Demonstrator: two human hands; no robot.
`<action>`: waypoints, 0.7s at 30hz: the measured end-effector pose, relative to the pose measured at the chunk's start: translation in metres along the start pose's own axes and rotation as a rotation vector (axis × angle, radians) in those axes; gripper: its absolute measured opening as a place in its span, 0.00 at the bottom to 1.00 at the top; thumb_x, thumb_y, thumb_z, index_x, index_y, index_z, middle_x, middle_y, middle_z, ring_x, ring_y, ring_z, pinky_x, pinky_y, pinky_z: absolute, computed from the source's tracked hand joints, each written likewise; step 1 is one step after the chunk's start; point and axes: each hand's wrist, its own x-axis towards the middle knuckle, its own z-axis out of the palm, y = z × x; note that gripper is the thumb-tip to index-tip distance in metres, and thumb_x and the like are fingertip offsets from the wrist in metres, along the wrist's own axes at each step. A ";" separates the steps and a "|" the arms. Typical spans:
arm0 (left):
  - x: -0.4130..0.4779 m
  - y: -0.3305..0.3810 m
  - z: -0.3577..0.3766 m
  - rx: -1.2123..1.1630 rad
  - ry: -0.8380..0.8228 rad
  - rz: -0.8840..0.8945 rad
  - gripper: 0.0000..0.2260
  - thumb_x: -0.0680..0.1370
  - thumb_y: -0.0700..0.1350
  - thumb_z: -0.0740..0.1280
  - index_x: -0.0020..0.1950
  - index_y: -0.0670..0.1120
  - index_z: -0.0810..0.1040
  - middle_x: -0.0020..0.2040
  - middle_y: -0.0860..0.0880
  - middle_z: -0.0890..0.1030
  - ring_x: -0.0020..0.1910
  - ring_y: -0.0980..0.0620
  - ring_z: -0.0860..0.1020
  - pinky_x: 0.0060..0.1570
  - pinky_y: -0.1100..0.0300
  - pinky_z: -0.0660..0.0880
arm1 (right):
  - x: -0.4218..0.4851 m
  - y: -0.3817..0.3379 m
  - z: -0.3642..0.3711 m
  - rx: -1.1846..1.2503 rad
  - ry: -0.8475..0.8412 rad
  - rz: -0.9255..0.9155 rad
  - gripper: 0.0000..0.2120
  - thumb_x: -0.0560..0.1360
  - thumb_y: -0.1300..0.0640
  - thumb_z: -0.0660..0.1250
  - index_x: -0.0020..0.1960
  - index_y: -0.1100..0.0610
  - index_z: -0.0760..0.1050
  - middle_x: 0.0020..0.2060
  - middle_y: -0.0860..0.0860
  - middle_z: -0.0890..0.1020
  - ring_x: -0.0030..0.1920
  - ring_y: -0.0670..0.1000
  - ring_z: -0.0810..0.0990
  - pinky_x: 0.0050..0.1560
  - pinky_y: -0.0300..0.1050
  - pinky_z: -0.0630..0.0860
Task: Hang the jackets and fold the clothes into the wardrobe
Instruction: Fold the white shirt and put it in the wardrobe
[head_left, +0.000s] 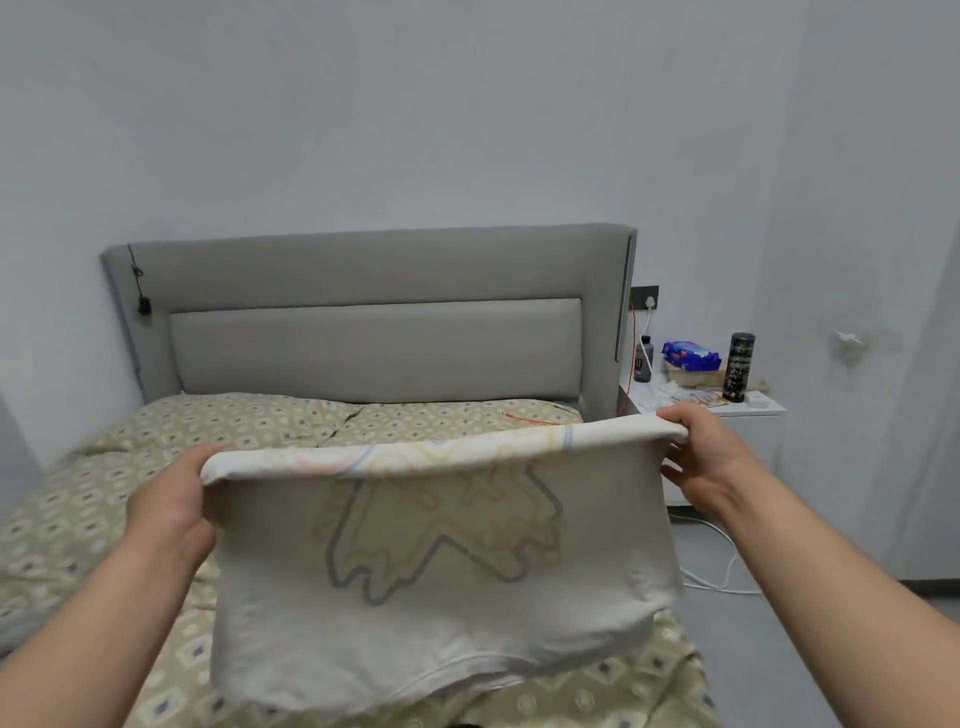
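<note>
The shirt (441, 571) is of soft cream cloth and is held up over the near part of the bed (78, 519). Its top edge is rolled over into a thick fold. A big angular print with grey outline shows faintly through the cloth, and thin coloured lines run along the fold. The lower edge hangs down close to the bed cover; if it touches, I cannot tell.

Behind the bed stands a plain pale wall (467, 104), and to the right of the bed is a grey smooth floor (779, 649). The bed has a quilted beige cover with a pattern of small diamonds. Its headboard (374, 270) is padded, rectangular, in grey fabric with a lighter panel.

The left hand (171, 499) grips the left end of the fold, its fingers curled around the cloth. The right hand (711, 452) pinches the right end, with the thumb on top.

Right of the bed, beside the headboard, is a low white table (769, 410). On it stand a tall black cylinder flask (739, 368) with pale marks too blurred to read, a blue crinkled packet (691, 355) and a small dark bottle (644, 361). Above the table is a dark wall socket (644, 298) with an orange cable (631, 353) going down. A white cable (722, 566) lies on the floor.
</note>
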 end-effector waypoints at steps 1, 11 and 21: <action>0.001 0.008 0.001 -0.059 -0.048 -0.007 0.03 0.71 0.42 0.72 0.39 0.45 0.79 0.30 0.50 0.80 0.27 0.56 0.79 0.26 0.62 0.76 | -0.004 -0.007 0.000 0.024 -0.020 -0.023 0.04 0.74 0.58 0.65 0.41 0.52 0.74 0.35 0.49 0.75 0.35 0.48 0.71 0.38 0.44 0.66; -0.024 0.002 -0.008 -0.024 -0.408 0.041 0.16 0.65 0.34 0.62 0.50 0.38 0.82 0.38 0.45 0.84 0.35 0.55 0.81 0.36 0.62 0.79 | -0.035 -0.004 -0.021 -0.074 -0.204 -0.027 0.14 0.75 0.68 0.60 0.50 0.60 0.82 0.40 0.54 0.85 0.42 0.54 0.79 0.43 0.47 0.76; 0.045 -0.081 -0.015 0.304 -0.286 -0.028 0.30 0.71 0.22 0.57 0.72 0.40 0.71 0.68 0.43 0.74 0.62 0.46 0.73 0.64 0.53 0.67 | 0.017 0.072 -0.033 -0.500 -0.108 -0.044 0.30 0.70 0.76 0.58 0.67 0.58 0.77 0.63 0.51 0.74 0.60 0.53 0.73 0.48 0.39 0.72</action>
